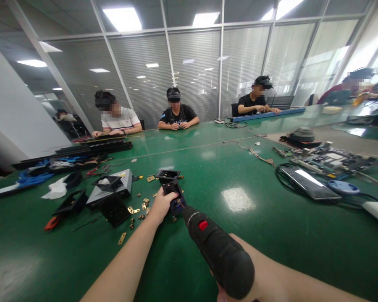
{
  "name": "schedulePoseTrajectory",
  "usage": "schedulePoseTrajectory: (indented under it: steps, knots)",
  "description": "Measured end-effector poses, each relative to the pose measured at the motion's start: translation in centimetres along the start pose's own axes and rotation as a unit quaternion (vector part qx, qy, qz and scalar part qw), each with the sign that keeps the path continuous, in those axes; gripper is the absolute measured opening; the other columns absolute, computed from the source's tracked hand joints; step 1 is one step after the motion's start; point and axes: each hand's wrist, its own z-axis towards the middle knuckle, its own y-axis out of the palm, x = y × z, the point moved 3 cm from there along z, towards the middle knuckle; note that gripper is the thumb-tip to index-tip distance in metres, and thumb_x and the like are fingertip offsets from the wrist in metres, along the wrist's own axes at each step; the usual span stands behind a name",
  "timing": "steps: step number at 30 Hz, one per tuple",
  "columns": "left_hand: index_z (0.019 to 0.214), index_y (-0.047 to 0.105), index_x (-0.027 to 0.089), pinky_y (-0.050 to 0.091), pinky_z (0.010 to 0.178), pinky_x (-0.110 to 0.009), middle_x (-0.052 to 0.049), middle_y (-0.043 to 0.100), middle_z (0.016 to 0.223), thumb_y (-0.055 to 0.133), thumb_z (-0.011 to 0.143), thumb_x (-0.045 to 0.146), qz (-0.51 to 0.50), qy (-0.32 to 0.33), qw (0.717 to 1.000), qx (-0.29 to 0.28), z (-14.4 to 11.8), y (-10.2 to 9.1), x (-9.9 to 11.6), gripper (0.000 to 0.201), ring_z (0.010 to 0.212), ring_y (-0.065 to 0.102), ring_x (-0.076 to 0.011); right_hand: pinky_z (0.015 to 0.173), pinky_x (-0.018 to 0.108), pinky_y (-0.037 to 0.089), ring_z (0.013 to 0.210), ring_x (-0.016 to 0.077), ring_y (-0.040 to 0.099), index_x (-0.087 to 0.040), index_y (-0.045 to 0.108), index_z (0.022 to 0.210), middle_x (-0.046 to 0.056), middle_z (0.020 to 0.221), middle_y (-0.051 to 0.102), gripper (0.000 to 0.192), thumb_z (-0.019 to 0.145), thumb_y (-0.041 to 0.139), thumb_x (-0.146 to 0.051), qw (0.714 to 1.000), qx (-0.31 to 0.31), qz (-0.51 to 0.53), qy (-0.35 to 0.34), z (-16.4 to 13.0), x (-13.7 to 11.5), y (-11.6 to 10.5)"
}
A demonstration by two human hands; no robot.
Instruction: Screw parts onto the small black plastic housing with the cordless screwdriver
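My left hand (164,204) is closed around the near side of a black plastic box (179,206), its thumb pressing inside. A black cordless drill (219,247) with a red switch points at that box, its bit tip reaching the inner face near the thumb. Behind the drill body, my right hand (222,291) grips the handle; most of its fingers are hidden. Just past the held box lies another black box (168,175). Brass plates (134,210) and small brass screws (132,224) are scattered left of my left hand.
More black housings (113,209) and a grey metal box (126,182) stand at left, near an orange-handled tool (52,223). At right lie a phone (310,182), cables and a circuit board (334,157). Several people sit across the green table (201,167).
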Motion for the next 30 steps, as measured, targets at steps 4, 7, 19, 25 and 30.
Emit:
schedulePoseTrajectory:
  steps: [4,7,19,25,30]
  knots:
    - [0.099,0.071,0.02,0.059,0.08,-0.04,-0.002,0.077,0.084,0.084,0.057,0.038,-0.006,-0.004,1.0,-0.002,-0.1,0.1,0.1,0.047,0.077,0.072,-0.0252,0.059,0.024,0.045,0.065,0.0123,0.058,-0.019,0.062,0.074,-0.004,0.069,0.066,0.045,0.06,0.103,-0.029,0.999,0.009,-0.018,0.029,-0.2,-0.1,-0.1]
    - [0.098,0.071,0.02,0.06,0.08,-0.041,-0.002,0.077,0.083,0.083,0.057,0.038,-0.009,-0.004,1.0,0.0,-0.1,0.1,0.1,0.046,0.077,0.072,-0.026,0.061,0.027,0.045,0.067,0.0149,0.061,-0.019,0.069,0.089,-0.005,0.07,0.066,0.044,0.062,0.103,-0.021,0.999,0.004,-0.02,0.042,-0.5,1.0,-0.9]
    - [0.095,0.073,0.021,0.062,0.085,-0.044,-0.004,0.078,0.084,0.081,0.062,0.036,0.005,0.014,1.0,0.022,-0.1,0.1,-0.1,0.038,0.084,0.075,-0.0299,0.104,0.052,0.067,0.124,0.033,0.076,-0.019,0.072,0.143,0.011,0.146,0.072,0.038,0.113,0.077,-0.042,1.0,-0.007,-0.027,0.012,0.8,-1.3,-1.5]
    - [0.095,0.073,0.021,0.061,0.086,-0.045,-0.005,0.077,0.085,0.081,0.062,0.036,0.002,0.019,1.0,0.021,0.0,0.0,-0.2,0.037,0.085,0.074,-0.0299,0.104,0.051,0.067,0.124,0.0321,0.076,-0.02,0.073,0.143,0.01,0.147,0.072,0.036,0.114,0.076,-0.041,1.0,0.012,-0.016,-0.004,2.0,-2.1,-0.5]
    - [0.097,0.073,0.02,0.061,0.086,-0.045,-0.005,0.076,0.086,0.08,0.063,0.037,0.001,0.019,1.0,0.017,0.1,0.1,-0.7,0.038,0.085,0.073,-0.0294,0.082,0.039,0.07,0.098,0.0245,0.079,-0.018,0.075,0.131,0.007,0.12,0.078,0.032,0.113,0.076,-0.044,1.0,0.01,-0.008,0.009,3.6,-0.8,0.4]
